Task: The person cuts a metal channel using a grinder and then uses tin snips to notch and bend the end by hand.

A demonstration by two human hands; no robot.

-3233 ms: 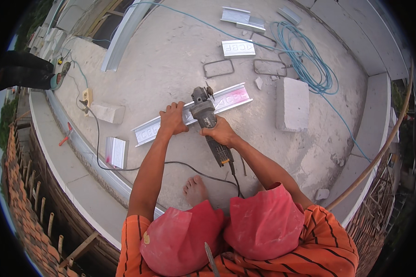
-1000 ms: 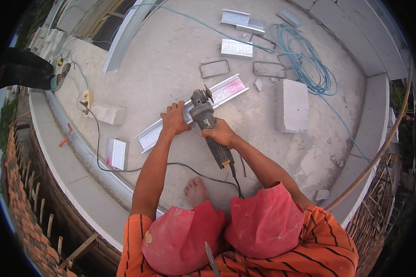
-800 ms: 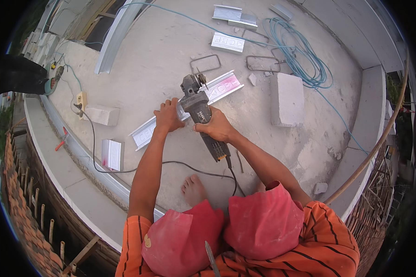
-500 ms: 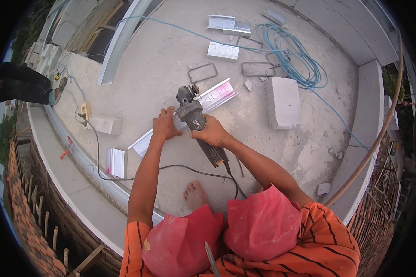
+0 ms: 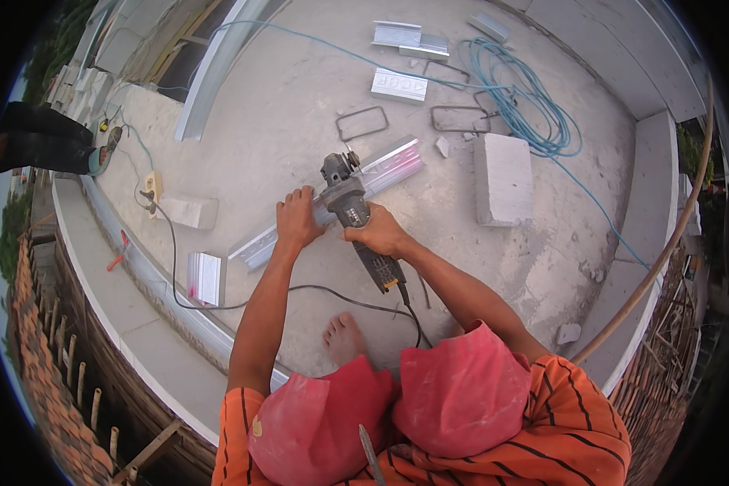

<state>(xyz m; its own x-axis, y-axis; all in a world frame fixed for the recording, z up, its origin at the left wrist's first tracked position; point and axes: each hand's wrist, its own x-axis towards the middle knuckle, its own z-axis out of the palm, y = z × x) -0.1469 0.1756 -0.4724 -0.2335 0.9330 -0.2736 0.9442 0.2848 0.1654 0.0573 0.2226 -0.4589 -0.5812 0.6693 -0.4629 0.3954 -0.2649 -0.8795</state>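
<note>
My right hand (image 5: 381, 232) is wrapped round the body of a dark angle grinder (image 5: 348, 202). The grinder's head points away from me, over a silvery metal channel (image 5: 395, 165) with a pink stain near its far right end. My left hand (image 5: 300, 219) grips the channel's middle, left of the grinder, fingers over its far edge and thumb on the near side. Part of the channel is hidden under the grinder and my left hand. From the tool's rear end, a black cord (image 5: 344, 298) runs left across the concrete floor.
Short cut channel pieces (image 5: 398, 85) lie farther off, and another (image 5: 206, 278) is at left. Bent wire rings (image 5: 362, 123), a pale block (image 5: 504, 182) and a coiled blue hose (image 5: 535, 113) lie beyond. A power strip (image 5: 153, 188) sits at left, near a person's leg (image 5: 53, 150).
The metal channel has rolled, so its lettered face no longer shows as before. My left hand has shifted slightly along with it. The whole view has moved a little.
</note>
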